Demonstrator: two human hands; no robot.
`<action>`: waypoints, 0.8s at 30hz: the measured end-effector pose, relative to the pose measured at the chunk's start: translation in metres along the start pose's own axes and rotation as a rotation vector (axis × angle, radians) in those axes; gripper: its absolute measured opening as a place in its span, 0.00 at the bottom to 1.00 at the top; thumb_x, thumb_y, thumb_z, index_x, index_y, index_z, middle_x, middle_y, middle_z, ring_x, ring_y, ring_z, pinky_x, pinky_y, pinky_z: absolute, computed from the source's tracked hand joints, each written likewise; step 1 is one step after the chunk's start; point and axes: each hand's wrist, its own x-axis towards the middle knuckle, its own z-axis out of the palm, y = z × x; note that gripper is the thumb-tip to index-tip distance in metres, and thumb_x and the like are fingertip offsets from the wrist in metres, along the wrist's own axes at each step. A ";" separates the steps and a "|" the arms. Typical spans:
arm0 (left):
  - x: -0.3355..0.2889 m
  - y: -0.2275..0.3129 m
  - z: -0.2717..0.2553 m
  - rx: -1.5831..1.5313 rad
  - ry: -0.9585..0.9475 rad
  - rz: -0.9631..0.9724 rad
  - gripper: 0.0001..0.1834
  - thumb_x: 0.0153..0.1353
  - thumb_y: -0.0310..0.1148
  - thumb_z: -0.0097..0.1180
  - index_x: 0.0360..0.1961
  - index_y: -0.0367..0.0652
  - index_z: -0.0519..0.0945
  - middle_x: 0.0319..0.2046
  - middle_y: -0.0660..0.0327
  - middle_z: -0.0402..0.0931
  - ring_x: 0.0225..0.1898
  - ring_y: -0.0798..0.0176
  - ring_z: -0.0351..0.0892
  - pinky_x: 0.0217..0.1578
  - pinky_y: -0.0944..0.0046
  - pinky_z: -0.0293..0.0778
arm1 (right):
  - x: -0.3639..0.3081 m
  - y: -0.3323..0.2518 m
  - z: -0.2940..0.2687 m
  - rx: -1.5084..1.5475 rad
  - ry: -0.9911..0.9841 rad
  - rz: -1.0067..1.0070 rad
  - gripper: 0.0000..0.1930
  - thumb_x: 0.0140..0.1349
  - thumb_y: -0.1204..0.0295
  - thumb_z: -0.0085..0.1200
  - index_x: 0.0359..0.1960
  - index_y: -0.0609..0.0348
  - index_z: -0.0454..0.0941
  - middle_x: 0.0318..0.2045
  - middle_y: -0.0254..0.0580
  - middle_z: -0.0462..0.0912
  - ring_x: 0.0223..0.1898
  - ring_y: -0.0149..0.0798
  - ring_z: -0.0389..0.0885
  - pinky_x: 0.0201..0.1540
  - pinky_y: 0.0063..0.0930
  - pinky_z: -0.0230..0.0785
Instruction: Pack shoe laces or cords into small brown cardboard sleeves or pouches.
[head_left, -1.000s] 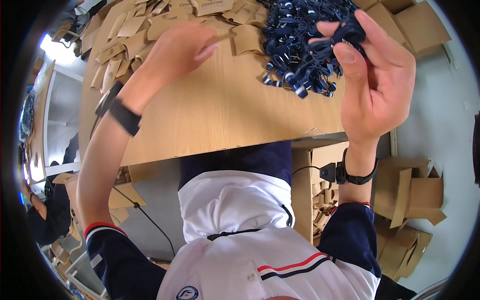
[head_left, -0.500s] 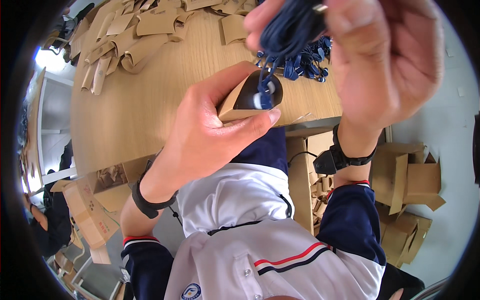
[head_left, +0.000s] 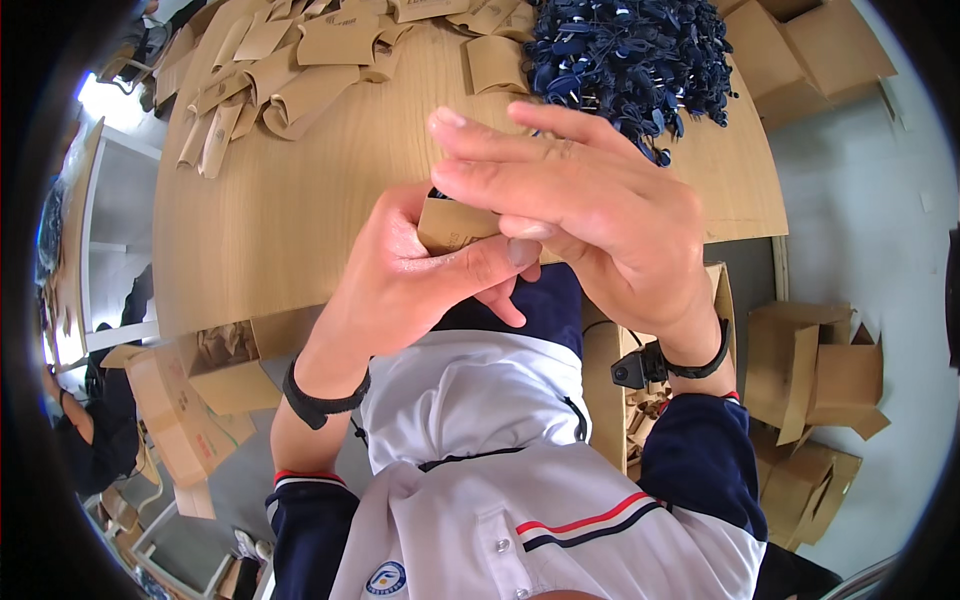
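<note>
My left hand (head_left: 375,275) grips a small brown pillow box (head_left: 450,224) over the near part of the table, thumb along its near side. Across the box's upper end lies my right hand (head_left: 625,215), fingers stretched out and its thumb close to the left thumb. A sliver of something dark (head_left: 437,192) shows at the box mouth; the right hand hides most of that end. Beyond the right hand is a heap of dark blue corded earphones (head_left: 630,65).
Many flat brown pillow boxes (head_left: 310,95) lie on the wooden table (head_left: 270,230) at far left. Open cartons stand below its edge at left (head_left: 230,385) and right (head_left: 600,380). More cartons (head_left: 840,375) are at right. Another person's arm (head_left: 77,418) shows at far left.
The bundle of blue earphones that my right hand held up is out of sight. That hand has come down and left onto the box mouth, its fingers straightened. My view has shifted, showing more of the earphone heap.
</note>
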 end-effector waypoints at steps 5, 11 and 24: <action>-0.003 -0.014 -0.010 0.075 -0.034 -0.092 0.13 0.60 0.29 0.62 0.42 0.32 0.79 0.31 0.57 0.81 0.28 0.67 0.82 0.27 0.70 0.77 | -0.004 0.000 0.000 -0.129 -0.012 -0.139 0.20 0.47 0.80 0.61 0.45 0.58 0.84 0.36 0.42 0.86 0.34 0.37 0.84 0.58 0.46 0.70; 0.000 -0.027 -0.029 0.243 -0.104 -0.165 0.08 0.61 0.25 0.59 0.40 0.31 0.80 0.31 0.58 0.82 0.24 0.68 0.80 0.25 0.69 0.76 | -0.012 -0.016 0.007 -0.097 -0.228 0.185 0.21 0.46 0.85 0.63 0.45 0.61 0.83 0.34 0.37 0.85 0.29 0.37 0.83 0.61 0.49 0.68; 0.017 -0.017 -0.012 -0.364 -0.010 0.071 0.26 0.72 0.45 0.38 0.58 0.30 0.68 0.52 0.40 0.75 0.49 0.44 0.79 0.46 0.54 0.77 | -0.028 -0.003 0.010 -0.044 0.096 0.160 0.23 0.52 0.68 0.70 0.48 0.65 0.79 0.30 0.40 0.81 0.27 0.30 0.77 0.37 0.24 0.72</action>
